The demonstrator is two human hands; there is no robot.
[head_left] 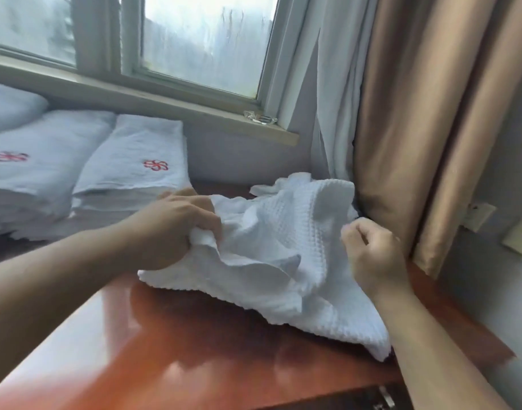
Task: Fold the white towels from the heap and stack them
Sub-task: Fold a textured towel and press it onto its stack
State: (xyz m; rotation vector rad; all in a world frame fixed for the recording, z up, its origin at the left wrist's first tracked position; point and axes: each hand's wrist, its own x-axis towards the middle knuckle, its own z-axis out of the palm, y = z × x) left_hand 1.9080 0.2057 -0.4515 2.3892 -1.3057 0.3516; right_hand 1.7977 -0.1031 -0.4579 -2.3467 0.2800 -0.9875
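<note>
On reddish desk (194, 365), at 9 o'clock: two folded towel stacks (129, 173), long axes 7 to 1 o'clock, each topped by a red flower emblem (155, 165). Centre: white waffle-weave towel (277, 232), crumpled, long axis roughly 11 to 5 o'clock. Left grip (176, 226) clamped on its 9 o'clock edge. Right grip (372, 253): fingers curled at its 3 o'clock edge; hold cannot be told.

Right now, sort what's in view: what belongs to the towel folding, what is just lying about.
Job: crumpled white waffle-weave towel; left hand and right hand gripping it; stacks of folded white, red-emblemed towels; glossy reddish wooden table.
Lying about: clear glass dish on the windowsill; tan curtain.
</note>
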